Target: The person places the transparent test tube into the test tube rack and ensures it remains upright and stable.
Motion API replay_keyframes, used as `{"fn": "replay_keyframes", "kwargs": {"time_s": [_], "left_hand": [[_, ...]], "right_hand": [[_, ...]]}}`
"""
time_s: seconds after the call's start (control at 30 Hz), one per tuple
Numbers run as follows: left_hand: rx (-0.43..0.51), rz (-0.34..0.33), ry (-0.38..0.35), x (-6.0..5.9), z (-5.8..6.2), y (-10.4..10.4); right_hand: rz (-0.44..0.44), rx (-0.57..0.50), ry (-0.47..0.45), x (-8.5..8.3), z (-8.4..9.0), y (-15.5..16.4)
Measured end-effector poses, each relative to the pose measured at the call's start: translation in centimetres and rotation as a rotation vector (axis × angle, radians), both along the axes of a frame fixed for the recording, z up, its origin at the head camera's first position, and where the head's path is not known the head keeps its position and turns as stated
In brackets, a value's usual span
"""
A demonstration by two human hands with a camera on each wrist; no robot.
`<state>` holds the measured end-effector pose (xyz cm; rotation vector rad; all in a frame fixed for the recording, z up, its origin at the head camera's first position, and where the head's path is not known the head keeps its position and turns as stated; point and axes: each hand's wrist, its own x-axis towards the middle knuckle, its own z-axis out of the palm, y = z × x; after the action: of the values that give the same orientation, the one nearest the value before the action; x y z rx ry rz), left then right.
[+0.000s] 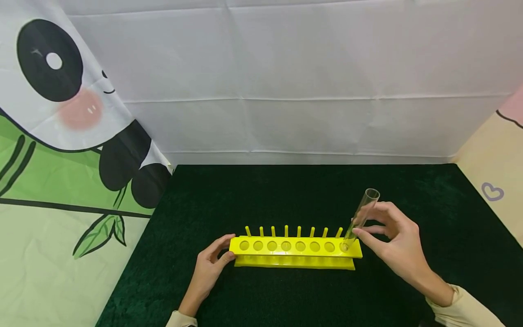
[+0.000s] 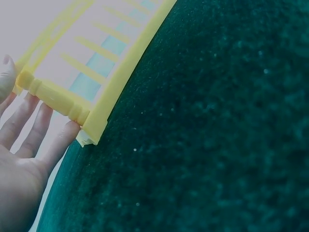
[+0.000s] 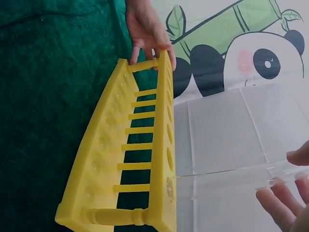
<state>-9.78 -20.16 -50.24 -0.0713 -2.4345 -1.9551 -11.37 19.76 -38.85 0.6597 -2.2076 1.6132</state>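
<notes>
A yellow test-tube rack [image 1: 296,252] with a row of round holes and upright pegs lies on the dark green cloth [image 1: 286,195]. My left hand [image 1: 212,261] holds the rack's left end between thumb and fingers; the left wrist view shows fingers [image 2: 58,140] against the end post of the rack [image 2: 128,65]. My right hand [image 1: 388,236] pinches a clear glass test tube [image 1: 361,218]. The tube leans to the right, its lower end in the rightmost hole. The right wrist view shows the tube [image 3: 227,181] entering the rack [image 3: 161,145], with my left hand [image 3: 145,29] at the far end.
A panda-print sheet [image 1: 61,136] hangs at the left and a white sheet [image 1: 286,91] stands behind the table. A cream sheet with a heart [image 1: 492,190] borders the right side. The other holes of the rack hold no tubes.
</notes>
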Motion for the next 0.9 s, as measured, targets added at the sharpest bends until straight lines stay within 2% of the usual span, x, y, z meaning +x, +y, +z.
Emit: {"fn": "replay_keyframes", "kwargs": {"time_s": [0.53,0.9], "left_hand": [[-0.007,0.027,0.009,-0.6,-0.3,0.9],[-0.002,0.023,0.021,-0.7,-0.3,1.3]], "right_hand": [[0.004,0.039,0.002,-1.6,-1.3,0.8],[-0.009,0.044,-0.017,-1.7,-2.0,1.1]]}}
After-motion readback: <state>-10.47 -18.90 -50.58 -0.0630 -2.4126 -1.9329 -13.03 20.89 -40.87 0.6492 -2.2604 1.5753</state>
